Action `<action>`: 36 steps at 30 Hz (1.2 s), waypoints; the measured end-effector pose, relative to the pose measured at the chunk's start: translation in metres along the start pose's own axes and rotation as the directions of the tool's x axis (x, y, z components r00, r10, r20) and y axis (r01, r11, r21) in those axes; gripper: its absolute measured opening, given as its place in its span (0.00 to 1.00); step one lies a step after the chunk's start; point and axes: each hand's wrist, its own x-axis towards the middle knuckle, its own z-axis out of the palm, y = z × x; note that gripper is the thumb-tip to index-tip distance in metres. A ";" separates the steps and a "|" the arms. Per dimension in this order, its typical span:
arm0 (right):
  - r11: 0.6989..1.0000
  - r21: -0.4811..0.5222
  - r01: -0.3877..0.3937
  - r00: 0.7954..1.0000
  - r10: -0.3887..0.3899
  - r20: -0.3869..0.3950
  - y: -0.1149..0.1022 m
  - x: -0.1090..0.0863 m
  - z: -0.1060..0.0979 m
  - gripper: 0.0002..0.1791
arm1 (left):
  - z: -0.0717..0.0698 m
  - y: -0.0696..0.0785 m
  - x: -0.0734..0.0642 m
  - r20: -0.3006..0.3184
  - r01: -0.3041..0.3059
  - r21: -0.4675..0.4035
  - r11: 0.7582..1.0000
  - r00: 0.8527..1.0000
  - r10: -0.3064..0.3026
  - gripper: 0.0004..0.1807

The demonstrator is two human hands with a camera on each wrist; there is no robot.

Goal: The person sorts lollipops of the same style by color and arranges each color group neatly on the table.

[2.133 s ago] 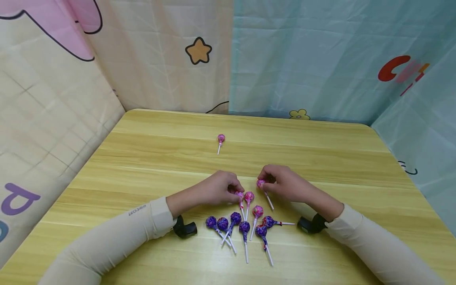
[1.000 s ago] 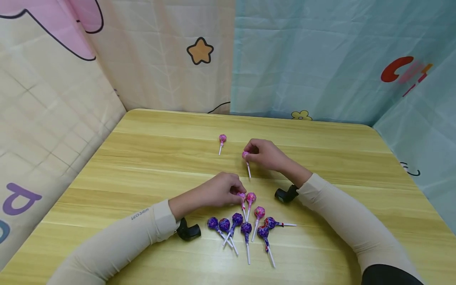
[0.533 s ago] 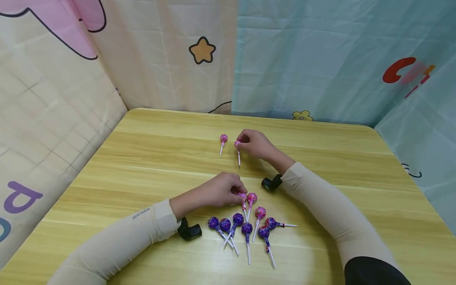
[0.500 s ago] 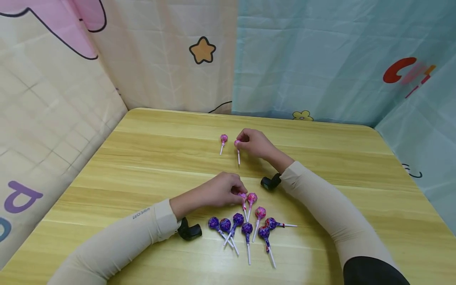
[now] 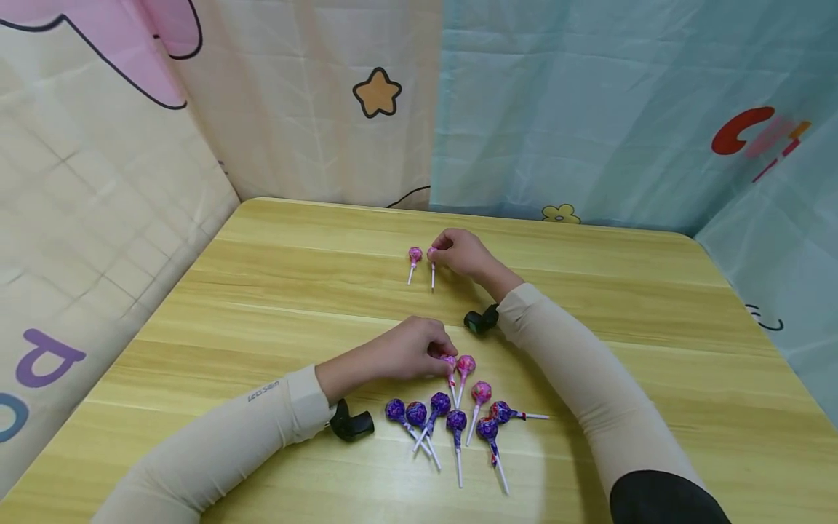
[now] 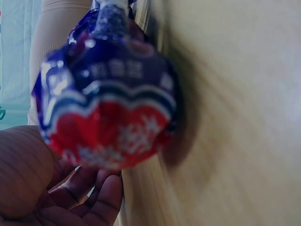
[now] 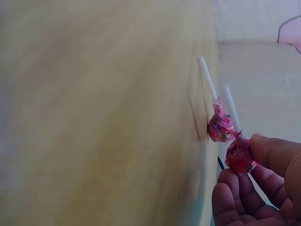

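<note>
Near the far edge of the wood-grained tabletop (image 5: 281,291), the right hand (image 5: 466,253) pinches a crinkly pink lollipop (image 7: 240,156) by its round head, fingers (image 7: 224,203) curled, just beside a second pink lollipop (image 7: 220,127). Nearer, the left hand (image 5: 407,351) nips a third pink lollipop (image 5: 452,378) between thumb and fingers. Only the left wrist view shows white lettering on a glossy-wrapped purple lollipop (image 6: 106,117).
</note>
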 end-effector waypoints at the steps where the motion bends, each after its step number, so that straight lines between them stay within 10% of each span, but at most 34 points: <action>1: 1.000 0.006 -0.007 1.000 0.007 -0.002 0.000 0.002 0.000 0.12 | 0.000 0.000 0.000 0.001 0.003 0.002 1.000 1.000 -0.004 0.07; 36: 0.996 0.048 -0.069 0.996 0.071 -0.053 0.003 0.016 0.013 0.08 | 0.001 -0.002 0.006 -0.004 0.011 0.020 1.000 1.000 -0.010 0.08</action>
